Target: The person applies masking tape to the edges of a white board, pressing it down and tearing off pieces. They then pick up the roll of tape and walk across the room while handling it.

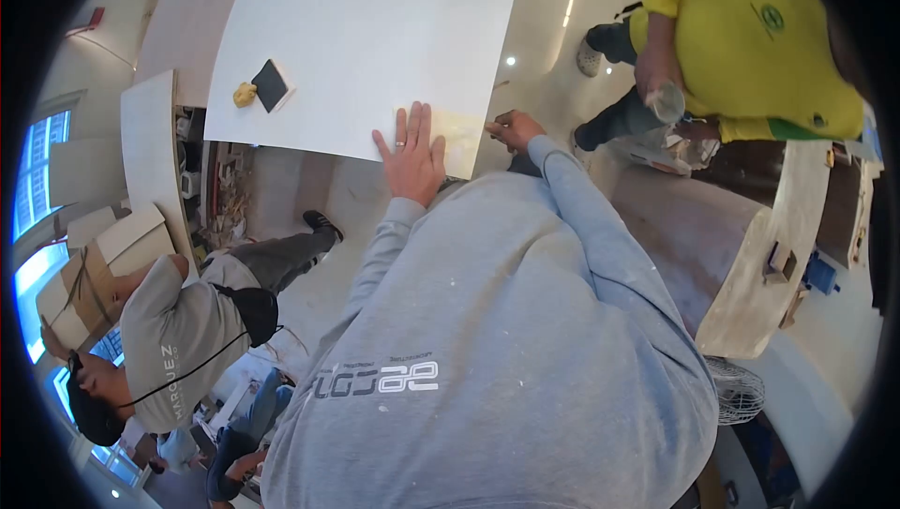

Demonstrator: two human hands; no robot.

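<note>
My left hand (412, 164) lies flat on the large white board (366, 31), its fingers stretched out and a ring on one of them. Beside it, at the near right corner of the board, is a pale yellowish patch (457, 142). Just past the board's right edge, my right hand (516, 131) is closed, with the fingers pinched near that corner. Whatever it holds is too small to make out. Farther left on the board, a dark flat block (273, 86) sits beside a crumpled yellow lump (245, 95).
At right stands a person in a yellow shirt (750, 36), holding a clear cup (667, 104). A person in a grey shirt (178, 340) is at left, near cardboard boxes (89, 289). A curved wooden panel (787, 256) lies at right, near a wire coil (736, 389).
</note>
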